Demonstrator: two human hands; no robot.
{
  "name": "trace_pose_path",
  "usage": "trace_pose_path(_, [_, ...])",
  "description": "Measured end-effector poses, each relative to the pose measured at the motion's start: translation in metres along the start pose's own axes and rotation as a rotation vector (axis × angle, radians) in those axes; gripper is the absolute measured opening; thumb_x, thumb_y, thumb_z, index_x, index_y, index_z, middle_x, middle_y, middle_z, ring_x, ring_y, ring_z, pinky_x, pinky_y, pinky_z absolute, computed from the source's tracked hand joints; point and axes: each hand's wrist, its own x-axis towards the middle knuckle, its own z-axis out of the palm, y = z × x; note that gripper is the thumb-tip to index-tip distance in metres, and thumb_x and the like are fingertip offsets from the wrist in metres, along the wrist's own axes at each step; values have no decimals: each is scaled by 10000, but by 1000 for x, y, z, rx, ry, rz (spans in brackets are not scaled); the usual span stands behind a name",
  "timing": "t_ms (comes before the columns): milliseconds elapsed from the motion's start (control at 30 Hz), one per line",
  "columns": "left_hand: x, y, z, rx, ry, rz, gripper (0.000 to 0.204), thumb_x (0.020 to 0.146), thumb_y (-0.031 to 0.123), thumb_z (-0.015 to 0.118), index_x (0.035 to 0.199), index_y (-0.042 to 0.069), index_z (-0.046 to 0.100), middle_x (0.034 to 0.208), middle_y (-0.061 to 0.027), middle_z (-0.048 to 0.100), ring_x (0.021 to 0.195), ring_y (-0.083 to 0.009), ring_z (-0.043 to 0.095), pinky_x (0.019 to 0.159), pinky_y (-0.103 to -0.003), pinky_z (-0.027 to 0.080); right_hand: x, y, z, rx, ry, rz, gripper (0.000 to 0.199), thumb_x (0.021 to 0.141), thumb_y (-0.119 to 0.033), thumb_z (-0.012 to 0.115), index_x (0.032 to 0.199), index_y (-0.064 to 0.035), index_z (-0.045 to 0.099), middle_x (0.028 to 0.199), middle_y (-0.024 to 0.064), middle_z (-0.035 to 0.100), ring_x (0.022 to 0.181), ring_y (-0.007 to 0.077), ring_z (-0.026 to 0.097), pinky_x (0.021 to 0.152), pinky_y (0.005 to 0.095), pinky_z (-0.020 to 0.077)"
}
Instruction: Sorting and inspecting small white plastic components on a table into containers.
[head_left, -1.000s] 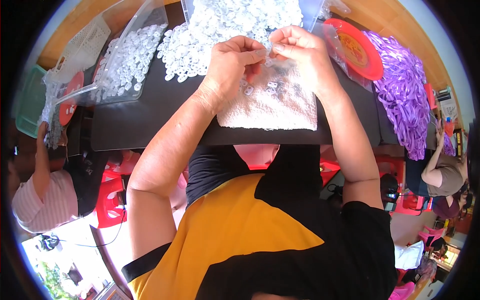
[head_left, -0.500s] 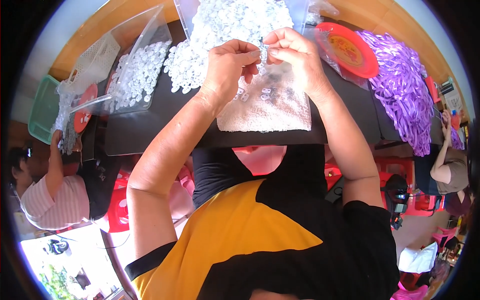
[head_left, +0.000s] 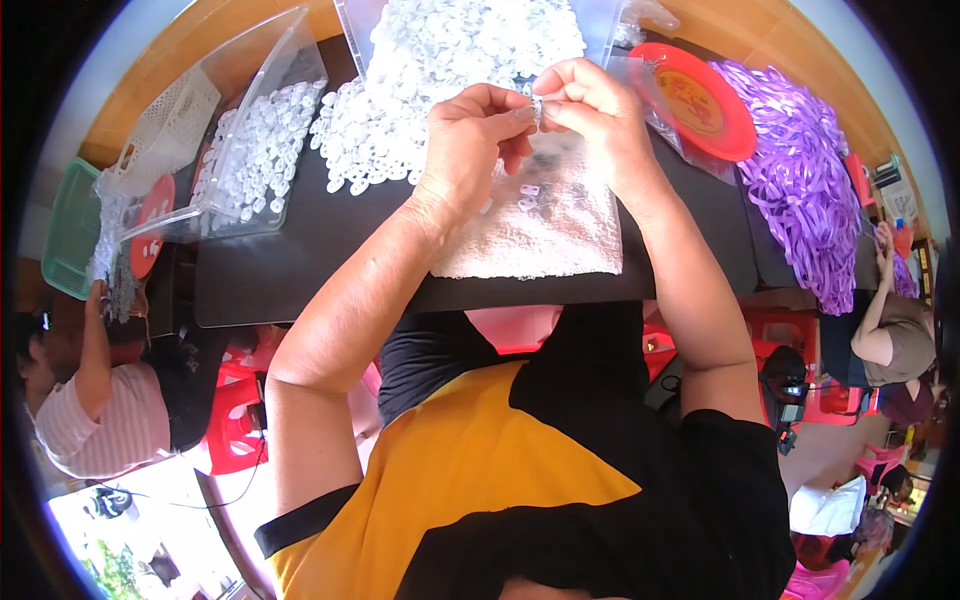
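Above the far part of a pale pink towel (head_left: 555, 245), my hands are pinched close together. My left hand (head_left: 478, 135) and my right hand (head_left: 600, 118) both grip a tiny clear plastic piece (head_left: 537, 108) between thumb and fingertips; its exact shape is too small to make out. On the towel below lie several small clear-and-white pieces (head_left: 529, 196). Just beyond my left hand, a heap of white oval plastic pieces (head_left: 365, 140) spills from a clear tub (head_left: 352, 30) onto the dark table (head_left: 330, 240).
To the left stands a tilted clear bin (head_left: 310, 60) with more white pieces (head_left: 265, 150). A red plate (head_left: 735, 135) and a pile of purple ribbons (head_left: 795, 190) lie to the right. Co-workers sit at either side, one in a striped shirt (head_left: 115, 415).
My hands have come closer together, and the fingertips of both now meet at the small clear piece. The whole view has shifted slightly.
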Motion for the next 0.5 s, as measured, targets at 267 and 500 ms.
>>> trace_pose_path(267, [-1,-1,-3,-25,-33,0,79,904,38,610,942,-30,600,787,-84,635,620,-127,581,515,-242,434,0,-1,3,-39,-10,14,117,860,25,538,965,-3,581,853,29,606,791,83,561,721,235,469])
trace_pose_path(500, [-4,0,-3,-53,-20,-14,75,906,35,607,944,-29,603,794,-87,637,620,-127,583,510,-243,436,-2,-2,3,-29,9,7,121,857,28,539,971,7,571,865,36,611,808,85,577,742,240,486])
